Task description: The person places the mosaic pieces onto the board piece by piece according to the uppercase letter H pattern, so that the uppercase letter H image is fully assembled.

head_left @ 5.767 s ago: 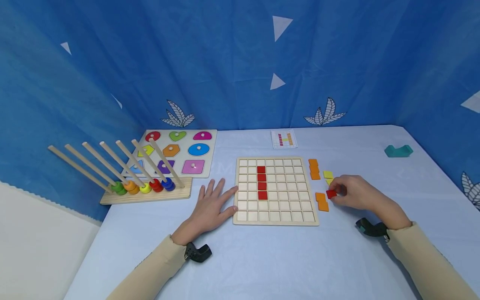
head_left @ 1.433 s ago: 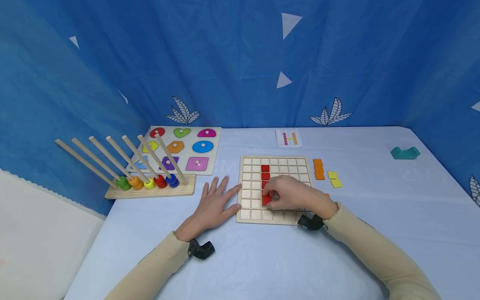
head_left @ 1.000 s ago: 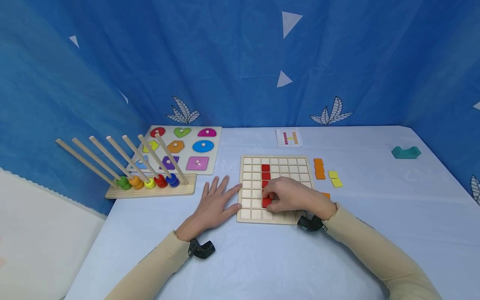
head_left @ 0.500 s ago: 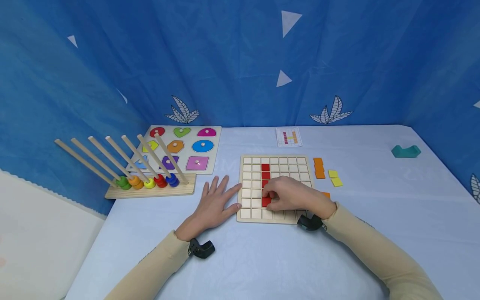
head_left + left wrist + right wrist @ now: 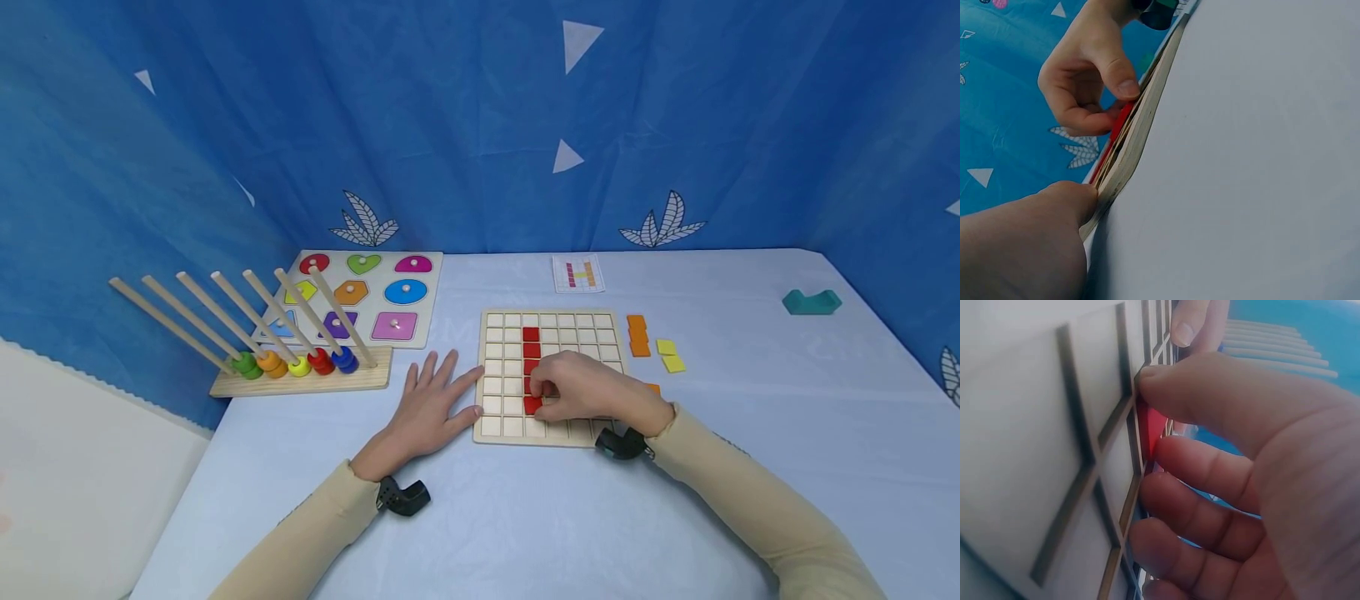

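Observation:
A wooden grid board (image 5: 491, 428) lies flat on the table, with a column of red square tiles (image 5: 532, 351) in its cells. At the near end of that column, my right hand (image 5: 581, 387) pinches a red tile (image 5: 532, 406) between thumb and finger. In the right wrist view, thumb and index finger sit at either side of this red tile (image 5: 1150, 428), right at the grid's ridges. My left hand (image 5: 423, 408) rests with fingers spread on the table, thumb and index fingertips at the board's left edge. The right hand hides part of the board.
Right of the board lie orange tiles (image 5: 638, 336) and two yellow tiles (image 5: 666, 347). A patterned card (image 5: 578, 273) lies behind it. At left stand a peg rack with coloured rings (image 5: 300, 383) and a knobbed shape puzzle (image 5: 372, 294). A teal piece (image 5: 812, 302) sits far right.
My right hand has carried a red tile leftward from beside the board to the column's near end. Over the last second it has barely shifted. My left hand has stayed at the board's edge.

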Motion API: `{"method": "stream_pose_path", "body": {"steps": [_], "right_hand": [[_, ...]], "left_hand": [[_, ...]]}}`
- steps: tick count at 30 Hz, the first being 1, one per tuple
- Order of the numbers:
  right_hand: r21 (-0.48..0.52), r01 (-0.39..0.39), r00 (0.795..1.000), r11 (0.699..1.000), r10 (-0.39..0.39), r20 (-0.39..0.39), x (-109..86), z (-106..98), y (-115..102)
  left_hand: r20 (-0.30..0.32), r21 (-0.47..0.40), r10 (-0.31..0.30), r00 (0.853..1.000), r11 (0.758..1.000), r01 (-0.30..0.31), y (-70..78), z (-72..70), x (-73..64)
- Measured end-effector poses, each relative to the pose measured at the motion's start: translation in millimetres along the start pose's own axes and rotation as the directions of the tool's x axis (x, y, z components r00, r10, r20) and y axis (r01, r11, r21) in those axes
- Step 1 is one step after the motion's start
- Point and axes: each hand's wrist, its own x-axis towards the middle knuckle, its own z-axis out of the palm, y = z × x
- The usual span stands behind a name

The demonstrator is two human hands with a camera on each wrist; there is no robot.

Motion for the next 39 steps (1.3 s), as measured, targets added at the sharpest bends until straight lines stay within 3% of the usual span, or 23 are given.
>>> {"method": "stream_pose_path", "body": {"steps": [23,39], "right_hand": [[0.010,-0.016,1.000,1.000,0.015,0.026,-0.1,-2.4,3.1],[-0.006,0.007,1.000,1.000,-0.007,0.001,-1.1,-0.8,3.8]], "left_hand": [[0.002,0.000,-0.003,1.000,1.000,0.003,1.0,-0.6,0.6],[-0.004,0.002,0.000,1.000,1.000,0.000,1.2,-0.2,0.3]]}}
